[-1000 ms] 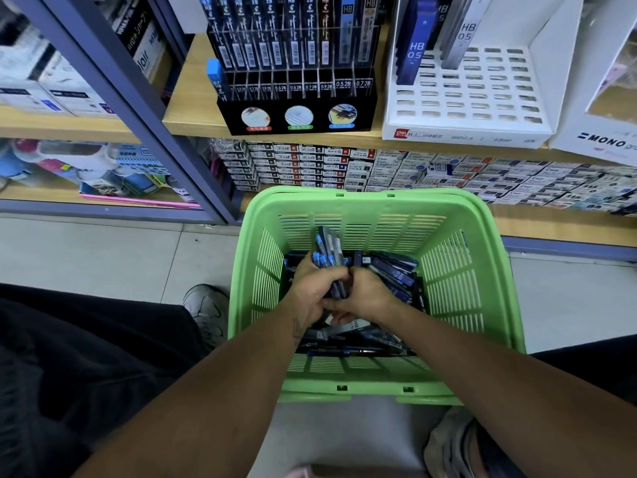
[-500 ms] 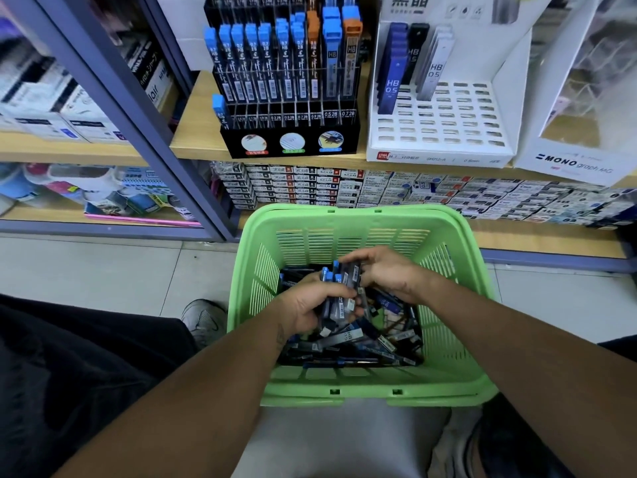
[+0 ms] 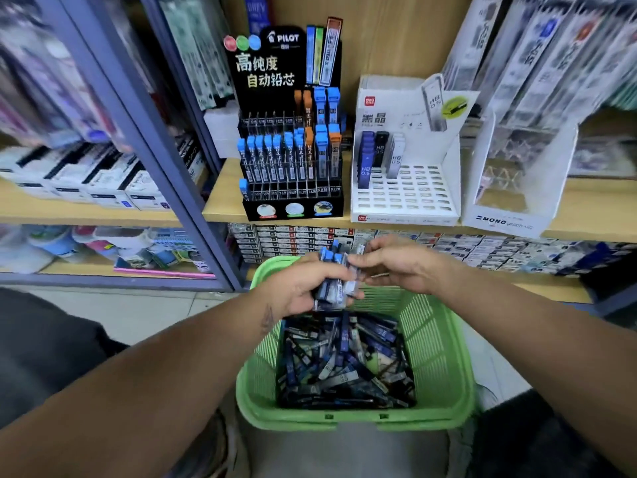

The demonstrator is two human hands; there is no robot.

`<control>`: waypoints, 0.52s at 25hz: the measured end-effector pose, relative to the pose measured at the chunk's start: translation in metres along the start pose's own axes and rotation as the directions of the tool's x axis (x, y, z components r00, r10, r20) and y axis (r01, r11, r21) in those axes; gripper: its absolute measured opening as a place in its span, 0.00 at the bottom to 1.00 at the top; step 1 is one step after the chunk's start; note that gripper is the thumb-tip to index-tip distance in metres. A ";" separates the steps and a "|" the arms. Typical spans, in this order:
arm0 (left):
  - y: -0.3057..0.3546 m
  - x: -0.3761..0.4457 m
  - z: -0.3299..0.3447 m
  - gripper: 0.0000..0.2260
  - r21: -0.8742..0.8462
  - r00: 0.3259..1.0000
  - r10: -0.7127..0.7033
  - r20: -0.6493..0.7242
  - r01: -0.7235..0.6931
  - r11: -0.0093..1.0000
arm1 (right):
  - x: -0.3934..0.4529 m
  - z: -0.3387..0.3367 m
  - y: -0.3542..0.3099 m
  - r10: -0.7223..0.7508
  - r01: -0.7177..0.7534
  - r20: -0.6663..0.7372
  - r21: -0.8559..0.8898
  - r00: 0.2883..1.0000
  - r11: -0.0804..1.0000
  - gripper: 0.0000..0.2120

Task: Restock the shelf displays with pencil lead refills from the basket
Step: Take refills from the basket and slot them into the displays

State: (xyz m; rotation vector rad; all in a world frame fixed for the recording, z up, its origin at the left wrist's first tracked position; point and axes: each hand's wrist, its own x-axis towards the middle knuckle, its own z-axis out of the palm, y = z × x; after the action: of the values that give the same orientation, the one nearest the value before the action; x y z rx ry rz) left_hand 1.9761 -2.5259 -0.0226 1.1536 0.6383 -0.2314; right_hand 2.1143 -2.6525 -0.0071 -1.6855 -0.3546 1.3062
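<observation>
A green plastic basket (image 3: pixel 444 343) stands on the floor below me, its bottom covered with several loose lead refill cases (image 3: pixel 344 367). My left hand (image 3: pixel 300 284) grips a bunch of blue-capped refill cases (image 3: pixel 332 277) above the basket's far rim. My right hand (image 3: pixel 396 267) is beside it, fingertips pinching a case at the top of that bunch. On the wooden shelf behind stand a black Pilot display (image 3: pixel 293 160), its slots partly filled, and a white slotted display (image 3: pixel 406 191) holding a few HB 0.5 cases.
A white Mono display box (image 3: pixel 510 201) sits right of the white one. Stacked small boxes (image 3: pixel 296 239) fill the lower shelf. A blue-grey shelf post (image 3: pixel 165 174) slants down at left. My dark trouser legs and shoes flank the basket on the tiled floor.
Both hands rose out of the basket with the bunch of refills, up to the far rim. My view tilted up, showing more of the shelf displays.
</observation>
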 end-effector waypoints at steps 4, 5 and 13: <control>0.053 -0.031 -0.004 0.05 0.137 1.000 0.022 0.011 -0.023 0.990 | -0.031 -0.013 -0.043 -0.109 0.105 0.023 0.139 0.994 0.985 0.04; 0.066 -0.039 -0.005 0.03 0.174 1.000 0.027 -0.006 -0.026 0.984 | -0.037 -0.015 -0.050 -0.122 0.116 0.038 0.127 0.992 0.985 0.05; 0.148 -0.062 0.008 0.03 0.240 0.962 0.133 -0.239 -0.075 0.968 | -0.049 -0.031 -0.086 -0.343 0.323 -0.108 -0.167 0.933 0.931 0.08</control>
State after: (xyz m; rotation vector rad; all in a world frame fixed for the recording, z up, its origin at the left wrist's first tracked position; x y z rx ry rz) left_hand 2.0004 -2.4822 0.1297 1.4503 0.7871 -0.0671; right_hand 2.1484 -2.6573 0.0906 -1.7346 -0.6407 0.9280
